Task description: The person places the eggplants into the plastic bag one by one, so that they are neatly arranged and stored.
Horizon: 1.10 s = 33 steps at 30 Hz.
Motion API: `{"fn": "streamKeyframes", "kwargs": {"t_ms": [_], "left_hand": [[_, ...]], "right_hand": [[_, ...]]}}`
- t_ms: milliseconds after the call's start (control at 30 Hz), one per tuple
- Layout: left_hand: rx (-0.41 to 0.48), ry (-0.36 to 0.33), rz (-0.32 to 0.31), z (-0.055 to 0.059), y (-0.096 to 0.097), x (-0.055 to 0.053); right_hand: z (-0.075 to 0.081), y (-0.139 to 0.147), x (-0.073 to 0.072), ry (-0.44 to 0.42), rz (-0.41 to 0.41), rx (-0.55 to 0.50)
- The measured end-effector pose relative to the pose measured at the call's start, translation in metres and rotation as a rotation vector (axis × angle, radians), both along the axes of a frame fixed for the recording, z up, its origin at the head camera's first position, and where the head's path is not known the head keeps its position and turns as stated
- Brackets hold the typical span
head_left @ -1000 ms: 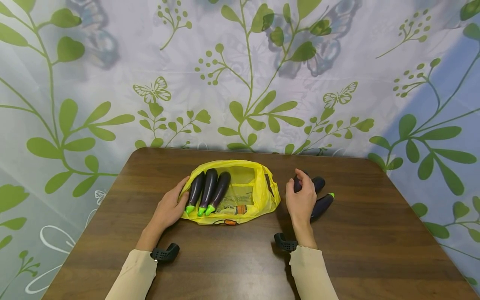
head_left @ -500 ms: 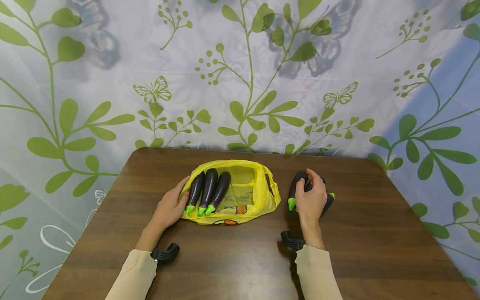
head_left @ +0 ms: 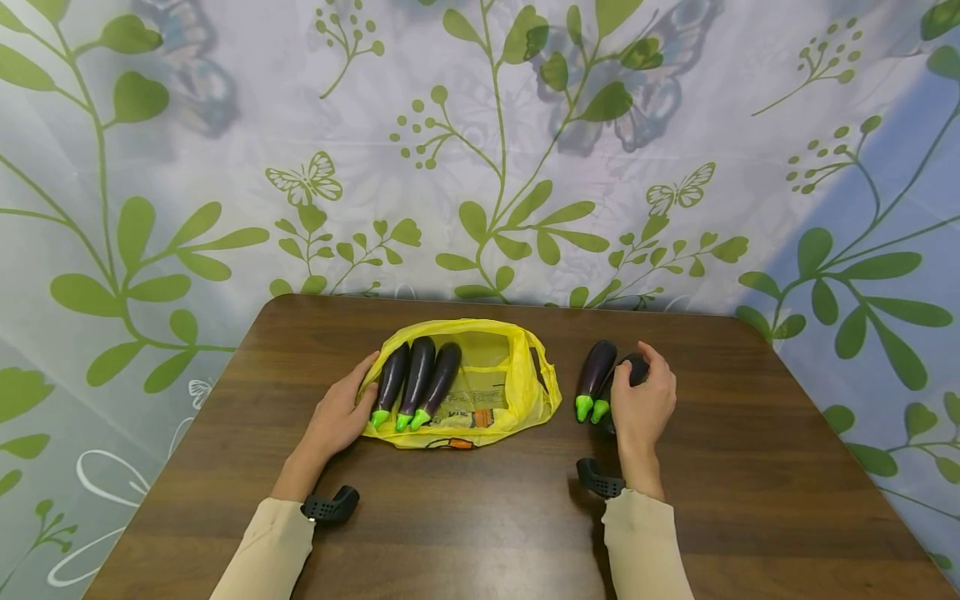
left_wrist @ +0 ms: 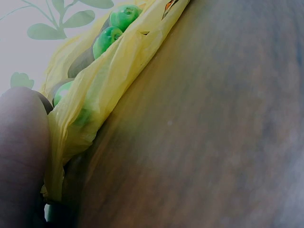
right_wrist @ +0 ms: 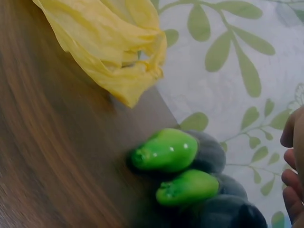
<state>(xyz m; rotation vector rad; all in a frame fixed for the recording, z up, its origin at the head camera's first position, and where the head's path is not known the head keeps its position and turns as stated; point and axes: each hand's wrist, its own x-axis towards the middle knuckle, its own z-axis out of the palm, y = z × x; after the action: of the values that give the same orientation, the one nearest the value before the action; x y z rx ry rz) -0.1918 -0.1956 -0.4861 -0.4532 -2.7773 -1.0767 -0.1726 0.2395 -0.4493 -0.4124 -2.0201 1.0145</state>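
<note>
In the head view my left hand [head_left: 341, 417] holds the left rim of a yellow plastic bag [head_left: 534, 392]. Three dark purple eggplants with green caps lie side by side inside; the middle one [head_left: 417, 379] is between the other two. Two more eggplants [head_left: 597, 367] lie right of the bag, green caps toward me. Over a third loose eggplant [right_wrist: 232, 216] hovers my right hand [head_left: 647, 396], its fingers loosely bent. That eggplant is mostly hidden in the head view. In the right wrist view the fingertips [right_wrist: 290, 183] are apart from the eggplants, with nothing seen between them.
All of this lies on a brown wooden table [head_left: 480, 517]. A leaf-patterned cloth [head_left: 480, 167] hangs behind its far edge. A black wrist camera mount is strapped on each wrist, the right mount [head_left: 600, 479] low over the tabletop.
My right hand has moved rightward, from the leftmost loose eggplant to the rightmost, leaving the first two in view. The left hand and the bag have stayed put.
</note>
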Motion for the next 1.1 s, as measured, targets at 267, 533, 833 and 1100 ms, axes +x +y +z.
{"fn": "streamKeyframes", "kwargs": {"t_ms": [267,533,833,1100], "left_hand": [[0.001,-0.013,-0.001,0.0,-0.001,0.0],[0.002,-0.021,0.0,0.002,0.0,0.0],[0.002,-0.014,-0.002,0.002,0.0,0.0],[0.0,-0.01,-0.004,0.001,0.0,0.0]], "right_hand": [[-0.003,0.009,0.002,-0.103,-0.038,-0.024],[-0.003,0.015,0.005,-0.165,-0.046,-0.035],[-0.005,0.016,0.005,-0.231,-0.026,-0.054],[-0.006,0.017,0.005,-0.29,-0.014,-0.064]]}}
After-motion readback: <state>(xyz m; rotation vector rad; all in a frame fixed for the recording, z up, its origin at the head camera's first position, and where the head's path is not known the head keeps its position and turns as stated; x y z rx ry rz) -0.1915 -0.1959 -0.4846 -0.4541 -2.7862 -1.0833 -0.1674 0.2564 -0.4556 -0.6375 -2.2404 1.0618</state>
